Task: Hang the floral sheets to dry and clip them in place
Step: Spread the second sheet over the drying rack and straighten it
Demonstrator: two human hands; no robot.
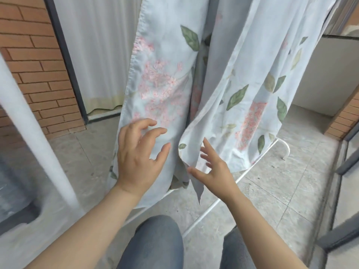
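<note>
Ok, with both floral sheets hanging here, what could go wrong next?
No clip shows in this view, and neither the left hand nor the right hand grips cloth, so the left sheet or right sheet might slide off. The left sheet's bottom corner hangs down past the rack's base bar and may brush the floor.

Pale blue floral sheets (165, 47), printed with pink blossom clusters and green leaves.
Far left, orange-red brick wall (29, 55) with dark mortar lines, beside a white curtain (93, 45) edged in pale yellow; below, mottled grey floor tiles (272, 191), a white rack bar (202, 215), and near, faded blue-grey jeans (155, 245).
</note>
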